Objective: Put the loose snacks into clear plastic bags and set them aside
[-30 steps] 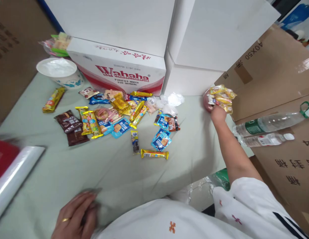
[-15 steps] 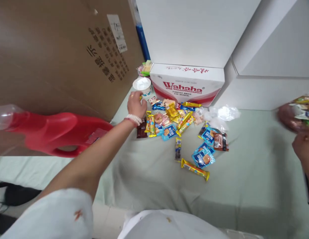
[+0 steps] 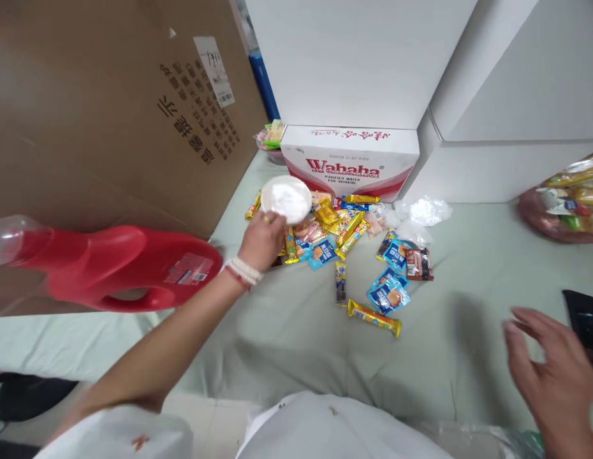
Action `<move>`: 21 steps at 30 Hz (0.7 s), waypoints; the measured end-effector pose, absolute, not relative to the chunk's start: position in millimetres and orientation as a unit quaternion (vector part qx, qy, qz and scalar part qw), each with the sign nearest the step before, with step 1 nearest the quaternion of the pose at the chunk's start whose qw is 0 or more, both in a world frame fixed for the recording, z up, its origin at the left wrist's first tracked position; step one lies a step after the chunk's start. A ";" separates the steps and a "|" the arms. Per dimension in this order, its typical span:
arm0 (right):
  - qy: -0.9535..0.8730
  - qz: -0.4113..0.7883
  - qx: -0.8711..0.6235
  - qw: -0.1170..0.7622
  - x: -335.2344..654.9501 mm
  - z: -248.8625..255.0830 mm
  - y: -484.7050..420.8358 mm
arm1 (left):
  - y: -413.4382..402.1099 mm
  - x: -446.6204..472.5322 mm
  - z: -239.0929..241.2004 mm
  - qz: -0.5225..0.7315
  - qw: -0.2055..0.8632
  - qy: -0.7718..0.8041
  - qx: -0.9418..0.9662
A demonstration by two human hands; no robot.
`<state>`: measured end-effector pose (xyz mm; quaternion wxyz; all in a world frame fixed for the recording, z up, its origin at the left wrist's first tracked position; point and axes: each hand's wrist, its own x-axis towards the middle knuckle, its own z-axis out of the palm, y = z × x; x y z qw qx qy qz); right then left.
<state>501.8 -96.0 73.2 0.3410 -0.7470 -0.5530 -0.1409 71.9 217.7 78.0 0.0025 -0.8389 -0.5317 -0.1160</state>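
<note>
The white tub (image 3: pixel 285 196) is at the front left of the Wahaha box (image 3: pixel 347 167), over the left end of the scattered wrapped snacks (image 3: pixel 328 213), and the left hand (image 3: pixel 263 241) has a narrow grip on its near rim. It looks light and thin-walled, probably paper or plastic, so the rim would likely flex or crease under a hard pinch (glare hides whatever may be inside). A hold on one edge should let it tip; a palm around the wall, or two opposite sides of the rim, would steady it better. Its underside is hidden, so whether it rests on packets or hangs above them cannot be told. The snacks look light and slick, apt to slide if the tub brushes them; the box blocks the way behind, and the red jug (image 3: pixel 134 264) lies left of the forearm. Clear plastic bags (image 3: pixel 428 213) sit right of the snacks on the cloth-covered counter (image 3: pixel 287 331). The right hand (image 3: pixel 552 373) is well apart, its grip wide and with nothing in it, near a bowl of wrapped packets (image 3: pixel 535 223).
</note>
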 end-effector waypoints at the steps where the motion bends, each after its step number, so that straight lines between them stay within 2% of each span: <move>1: -0.606 -0.137 -0.702 0.347 476.4 85.8 -77.3 | 185.9 73.9 80.3 -0.123 0.010 -0.462 -0.878; 3: -0.708 -0.076 -0.597 0.369 426.0 106.7 -36.6 | 125.1 80.7 82.4 -0.160 0.027 -0.345 -0.924; 5: -0.816 0.013 -0.473 0.332 379.9 117.5 1.1 | 73.8 89.6 79.7 -0.181 0.017 -0.268 -0.946; 7: -0.891 0.091 -0.401 0.193 340.8 117.3 28.4 | 36.4 97.2 71.3 -0.180 -0.010 -0.226 -0.957; 9: -0.899 0.149 -0.410 0.035 309.7 110.0 41.7 | 13.3 100.6 57.9 -0.170 -0.042 -0.221 -0.959; 11: -0.878 0.161 -0.446 -0.055 286.5 101.1 43.0 | 1.6 98.8 42.6 -0.180 -0.071 -0.241 -0.951; 14: -0.847 0.141 -0.502 -0.099 265.9 92.7 36.5 | -2.7 89.7 24.3 -0.209 -0.106 -0.270 -0.934; 18: -0.828 0.185 -0.508 -0.151 264.4 94.2 37.1 | 0.6 79.7 16.0 -0.244 -0.114 -0.312 -0.911; 21: -0.833 0.229 -0.495 -0.093 281.5 102.4 32.9 | 2.4 78.4 17.2 -0.274 -0.128 -0.338 -0.891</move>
